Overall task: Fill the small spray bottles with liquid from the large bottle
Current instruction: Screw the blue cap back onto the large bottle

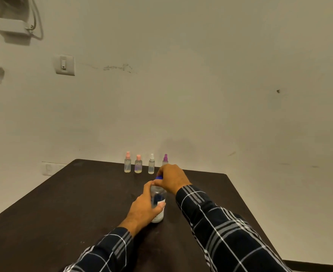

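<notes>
A dark table [63, 209] stands against a pale wall [201, 75], and everything here is placed from the large bottle [158, 201], which stands upright near the middle of the table. This bottle is clear, with a white label on its lower side and a blue cap [159, 177] on top. The left hand [145, 208] comes from below and left of the bottle and wraps around its body, the fingers curled behind it and the thumb pressed on the front near the label. The right hand [172, 178] reaches over the top of the bottle and its fingers are closed around the cap. Both arms wear dark sleeves with white checks. Behind the bottle, at the far edge of the table, four small spray bottles stand upright in a row, apart from one another. From left to right they are a pink-topped bottle [127, 162], a second pink-topped bottle [138, 164], a white-topped bottle [151, 164] and a purple-topped bottle [165, 160]. The last one is partly hidden behind the right hand. High to the left of the bottle, a switch [64, 64] is fixed on the wall.
</notes>
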